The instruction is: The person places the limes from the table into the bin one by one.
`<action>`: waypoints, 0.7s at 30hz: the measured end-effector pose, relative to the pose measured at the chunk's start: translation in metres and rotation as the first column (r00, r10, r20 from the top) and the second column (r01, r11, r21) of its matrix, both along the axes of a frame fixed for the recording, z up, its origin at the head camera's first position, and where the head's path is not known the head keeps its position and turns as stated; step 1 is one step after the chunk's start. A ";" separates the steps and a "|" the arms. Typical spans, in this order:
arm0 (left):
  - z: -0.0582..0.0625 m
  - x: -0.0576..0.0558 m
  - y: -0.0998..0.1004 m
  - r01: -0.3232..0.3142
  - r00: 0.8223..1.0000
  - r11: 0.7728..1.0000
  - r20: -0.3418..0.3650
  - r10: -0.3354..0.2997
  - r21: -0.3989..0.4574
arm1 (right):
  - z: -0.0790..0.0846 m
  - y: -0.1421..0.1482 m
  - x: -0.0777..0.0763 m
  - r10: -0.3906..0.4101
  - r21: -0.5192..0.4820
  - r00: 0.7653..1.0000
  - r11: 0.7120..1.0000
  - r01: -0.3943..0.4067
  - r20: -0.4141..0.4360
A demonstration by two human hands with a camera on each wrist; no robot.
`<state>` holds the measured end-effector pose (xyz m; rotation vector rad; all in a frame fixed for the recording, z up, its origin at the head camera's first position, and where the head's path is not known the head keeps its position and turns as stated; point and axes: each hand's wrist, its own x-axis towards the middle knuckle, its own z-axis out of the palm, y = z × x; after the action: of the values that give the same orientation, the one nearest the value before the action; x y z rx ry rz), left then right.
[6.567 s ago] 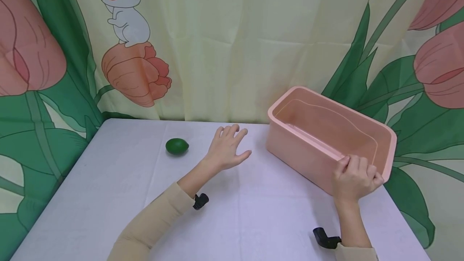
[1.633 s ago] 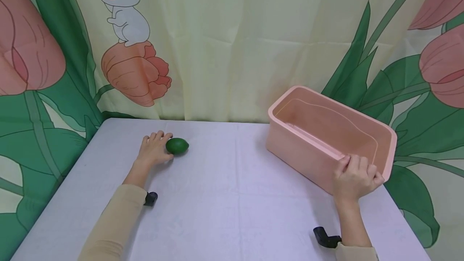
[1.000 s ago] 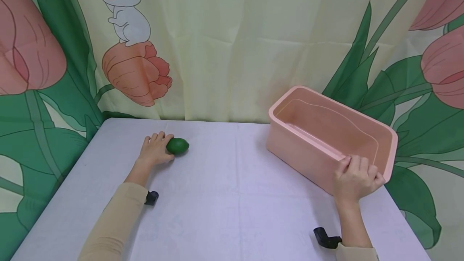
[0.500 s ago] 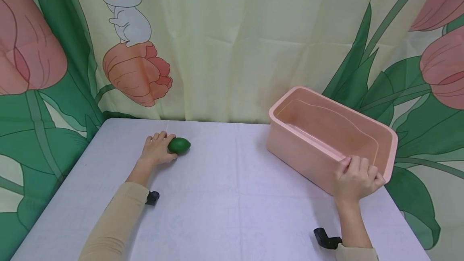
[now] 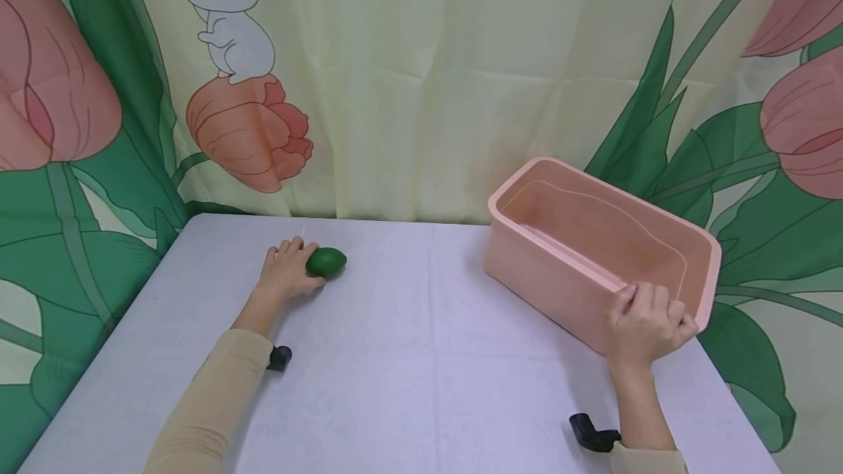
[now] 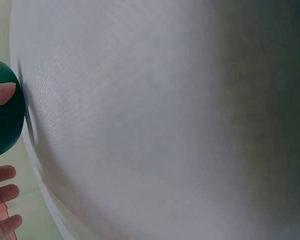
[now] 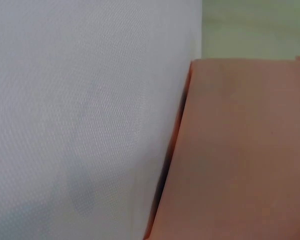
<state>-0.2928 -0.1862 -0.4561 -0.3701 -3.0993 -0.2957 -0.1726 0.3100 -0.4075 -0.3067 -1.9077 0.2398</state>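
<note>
Near the back left of the table, my left hand (image 5: 290, 269) pinches a green lime (image 5: 326, 262) from its left side, between thumb and index finger. In the left wrist view the thumb lies across the lime (image 6: 5, 127), while the other fingers are spread apart from it. The lime is at or just above the cloth; a shadow runs beside it. On the right stands a pink rectangular bin (image 5: 546, 280), turned at an angle, nothing visible inside. My right hand (image 5: 648, 324) grips its near rim, fingers curled over the edge. The right wrist view shows the bin's outer wall (image 7: 240, 150).
A white cloth (image 5: 395, 371) covers the table. Behind it hangs a pale curtain (image 5: 408, 93) printed with tulips, a rabbit and a carrot-like shape. Black wrist camera mounts (image 5: 595, 434) stick out from both sleeves.
My left hand has moved left from mid-table to the lime and taken hold of it. The lime has since shifted slightly right and up in the view. My right hand and the bin stay put.
</note>
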 end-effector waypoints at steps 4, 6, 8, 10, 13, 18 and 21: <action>0.000 -0.001 0.000 -0.005 1.000 1.000 0.002 0.005 0.003 | 0.000 0.000 0.000 0.001 -0.001 1.000 1.000 -0.001 0.002; 0.000 -0.001 0.000 -0.006 1.000 1.000 0.001 0.006 0.005 | 0.000 0.000 -0.001 0.003 -0.002 1.000 1.000 -0.003 -0.001; 0.000 -0.001 0.000 -0.005 1.000 1.000 0.003 0.005 0.006 | 0.000 0.000 -0.001 0.002 -0.001 1.000 1.000 -0.002 -0.008; 0.000 -0.001 0.000 -0.002 1.000 1.000 0.005 0.002 0.005 | 0.000 0.000 -0.002 0.000 0.001 1.000 1.000 0.000 -0.011; -0.001 -0.002 -0.001 -0.003 1.000 1.000 0.009 0.003 0.007 | 0.000 0.000 -0.003 0.000 0.003 1.000 1.000 0.000 -0.014; -0.003 -0.002 -0.002 -0.008 1.000 1.000 0.016 0.008 0.019 | -0.001 0.000 -0.003 -0.003 0.001 1.000 1.000 0.003 -0.003; -0.004 -0.003 -0.002 -0.011 1.000 1.000 0.022 0.010 0.028 | -0.001 0.001 -0.002 0.000 -0.001 1.000 1.000 0.000 0.003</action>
<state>-0.2956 -0.1884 -0.4605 -0.3520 -3.1141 -0.3454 -0.1748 0.3108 -0.4086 -0.3081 -1.9104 0.2402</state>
